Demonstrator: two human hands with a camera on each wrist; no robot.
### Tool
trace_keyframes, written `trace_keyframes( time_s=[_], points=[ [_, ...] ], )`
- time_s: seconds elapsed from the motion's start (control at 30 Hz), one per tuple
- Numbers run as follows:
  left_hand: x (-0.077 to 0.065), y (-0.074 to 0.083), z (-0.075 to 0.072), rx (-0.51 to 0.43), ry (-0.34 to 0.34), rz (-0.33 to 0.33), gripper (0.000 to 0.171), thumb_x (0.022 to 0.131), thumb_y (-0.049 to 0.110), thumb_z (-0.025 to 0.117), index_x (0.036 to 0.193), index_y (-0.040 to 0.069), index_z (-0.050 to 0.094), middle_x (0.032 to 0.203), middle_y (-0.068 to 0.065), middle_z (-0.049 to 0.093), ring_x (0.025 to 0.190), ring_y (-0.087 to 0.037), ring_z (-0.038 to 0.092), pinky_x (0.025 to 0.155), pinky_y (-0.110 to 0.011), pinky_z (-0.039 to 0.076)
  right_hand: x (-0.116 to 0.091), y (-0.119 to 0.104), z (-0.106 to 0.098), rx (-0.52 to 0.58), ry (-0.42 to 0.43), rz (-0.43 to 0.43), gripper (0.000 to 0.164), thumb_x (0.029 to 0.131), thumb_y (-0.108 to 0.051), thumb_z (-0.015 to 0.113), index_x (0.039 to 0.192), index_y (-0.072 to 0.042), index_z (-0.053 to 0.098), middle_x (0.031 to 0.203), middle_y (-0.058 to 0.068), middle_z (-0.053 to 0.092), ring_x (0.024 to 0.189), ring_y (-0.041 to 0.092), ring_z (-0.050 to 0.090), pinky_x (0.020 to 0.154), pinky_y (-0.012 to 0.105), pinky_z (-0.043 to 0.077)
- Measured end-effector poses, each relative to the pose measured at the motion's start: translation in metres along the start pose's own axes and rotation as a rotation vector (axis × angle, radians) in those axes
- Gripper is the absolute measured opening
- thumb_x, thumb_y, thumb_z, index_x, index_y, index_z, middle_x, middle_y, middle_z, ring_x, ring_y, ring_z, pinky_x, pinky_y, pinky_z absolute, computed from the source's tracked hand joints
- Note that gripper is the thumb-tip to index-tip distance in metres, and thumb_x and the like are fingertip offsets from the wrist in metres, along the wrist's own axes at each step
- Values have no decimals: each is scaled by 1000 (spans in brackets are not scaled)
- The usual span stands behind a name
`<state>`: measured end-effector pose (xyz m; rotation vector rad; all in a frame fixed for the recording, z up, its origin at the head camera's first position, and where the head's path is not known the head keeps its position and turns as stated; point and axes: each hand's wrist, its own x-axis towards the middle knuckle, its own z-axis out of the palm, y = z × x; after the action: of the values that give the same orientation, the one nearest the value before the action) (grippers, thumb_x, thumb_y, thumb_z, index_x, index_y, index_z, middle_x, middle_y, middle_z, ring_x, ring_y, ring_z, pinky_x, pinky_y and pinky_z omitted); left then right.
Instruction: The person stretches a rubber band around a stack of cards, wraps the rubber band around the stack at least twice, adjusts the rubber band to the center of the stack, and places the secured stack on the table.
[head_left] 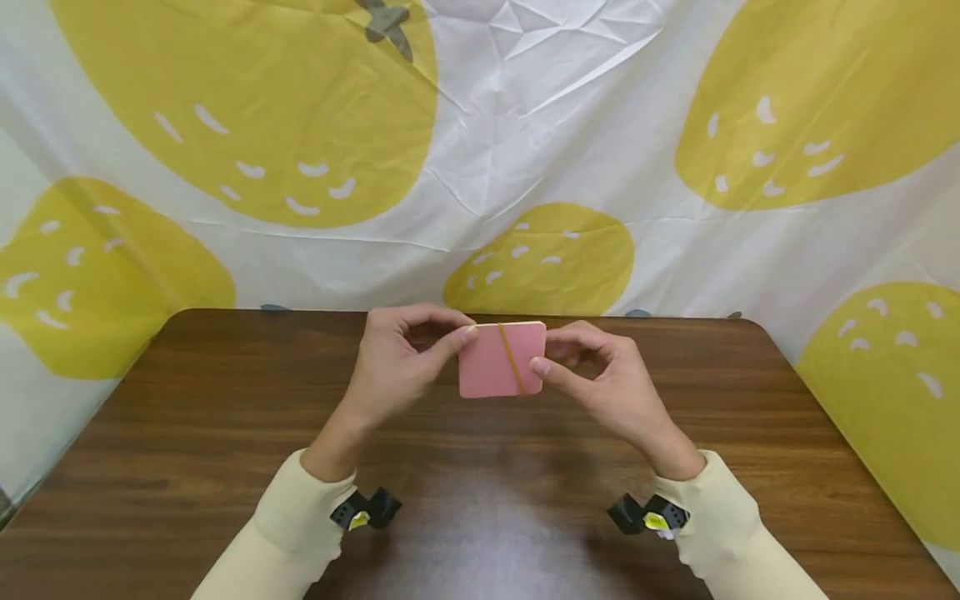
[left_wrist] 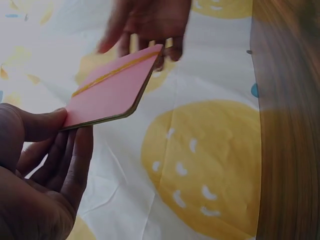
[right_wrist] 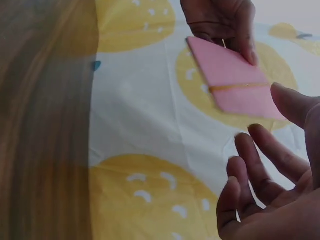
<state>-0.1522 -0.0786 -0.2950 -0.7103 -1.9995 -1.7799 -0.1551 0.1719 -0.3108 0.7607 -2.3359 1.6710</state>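
Observation:
A small pink notebook (head_left: 487, 362) with rounded corners is held up above the table, a thin yellow-orange elastic band (head_left: 512, 360) running aslant round it. My left hand (head_left: 393, 354) pinches its left end, thumb on the pink face and fingers behind, as the left wrist view also shows. At the other end is my right hand (head_left: 611, 379). Its thumb tip overlaps the cover near the band, while in the right wrist view the fingers (right_wrist: 267, 155) spread loosely below the notebook, apart from it.
A dark brown wooden table (head_left: 187, 433) lies under both arms. Behind it hangs a white cloth (head_left: 525, 158) printed with large yellow fruit shapes, reaching the table's far edge. Black devices are strapped at the left wrist (head_left: 367, 508) and right wrist (head_left: 647, 512).

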Motion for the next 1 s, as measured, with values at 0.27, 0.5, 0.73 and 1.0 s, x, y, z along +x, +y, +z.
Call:
trace_keyframes(
  time_s=[0.27, 0.5, 0.73, 1.0],
  points=[
    [9, 0, -12, -98, 19, -173, 12, 87, -2, 77, 96, -10, 75, 86, -14, 74, 69, -15, 66, 66, -29, 59, -9, 11, 2, 35, -189, 194, 17, 93, -14, 75, 108, -7, 77, 97, 8, 74, 85, 19, 68, 74, 30, 56],
    [14, -3, -12, -133, 2, -240, 14, 88, -3, 75, 99, -13, 73, 87, -14, 74, 71, -13, 67, 67, -29, 59, -11, 11, 9, 184, -223, 320, 22, 97, -14, 71, 108, 5, 75, 101, 17, 75, 93, 19, 72, 85, 33, 57],
    [18, -7, -9, -149, -19, -285, 16, 89, -2, 75, 100, -14, 72, 88, -14, 74, 71, -11, 68, 67, -30, 60, -10, 13, 16, 254, -175, 329, 27, 96, -8, 69, 106, 17, 69, 91, 7, 76, 88, 21, 72, 82, 32, 56],
    [18, -13, -6, -226, -24, -363, 21, 91, -3, 72, 107, -16, 69, 92, -11, 73, 77, -11, 69, 75, -33, 60, -10, 18, 20, 301, -127, 292, 21, 96, -4, 68, 103, 16, 69, 88, 3, 74, 85, 17, 69, 78, 31, 55]
  ],
)
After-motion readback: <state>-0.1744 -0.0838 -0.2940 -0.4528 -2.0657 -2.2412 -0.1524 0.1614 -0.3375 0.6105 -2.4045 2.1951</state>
